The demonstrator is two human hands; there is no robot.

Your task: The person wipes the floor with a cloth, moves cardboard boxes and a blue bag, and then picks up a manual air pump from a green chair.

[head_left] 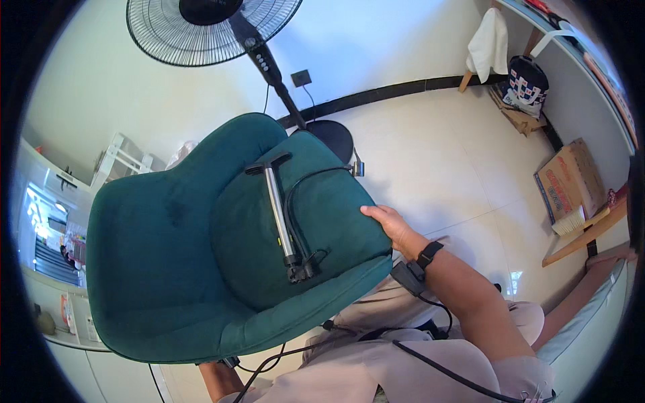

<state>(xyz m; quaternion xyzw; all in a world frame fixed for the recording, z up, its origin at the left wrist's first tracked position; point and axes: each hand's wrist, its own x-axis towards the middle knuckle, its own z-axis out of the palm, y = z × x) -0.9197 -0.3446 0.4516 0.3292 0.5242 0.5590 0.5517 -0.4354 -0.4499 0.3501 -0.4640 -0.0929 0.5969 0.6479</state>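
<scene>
A dark green upholstered armchair (158,248) fills the middle left of the view, tipped so that its seat faces me. My right hand (393,227) grips the seat's front edge, thumb on top and fingers hidden underneath. Only my left forearm (222,381) shows below the chair's lower side; the hand itself is behind the chair. On the seat lies a hand pump (277,211) with a silver barrel, a black T-handle and a black foot end. Its black hose (306,178) loops over the seat toward a metal fitting (358,168) at the front edge.
A standing fan (265,64) rises beyond the chair on its round black base (329,141). Along the right are a cardboard box (571,178), a patterned bag (526,84) and a desk (591,67). White cabinets (101,376) stand at the left. Black cables (443,369) cross my lap.
</scene>
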